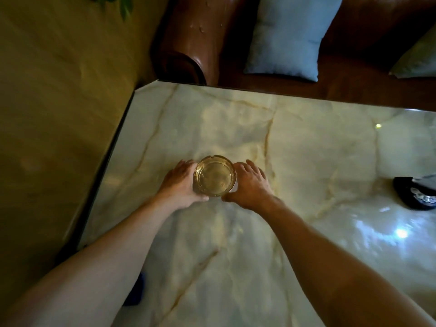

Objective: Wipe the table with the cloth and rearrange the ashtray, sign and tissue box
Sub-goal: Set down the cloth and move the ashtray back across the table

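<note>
A round amber glass ashtray (214, 176) stands on the pale marble table (306, 149), toward its left side. My left hand (180, 184) cups the ashtray's left side and my right hand (250, 185) cups its right side, thumbs near its front rim. At the right edge of the view lies a black object with silver ornament (415, 195), partly cut off; I cannot tell what it is. No cloth or sign shows on the table. A small blue item (136, 291) peeks out under my left forearm at the table's near left edge.
A brown leather sofa (188, 43) stands behind the table with a light blue cushion (290, 36) and a second cushion (417, 60) at the right. Tan floor (59, 102) lies to the left. Green leaves (125, 5) hang at the top.
</note>
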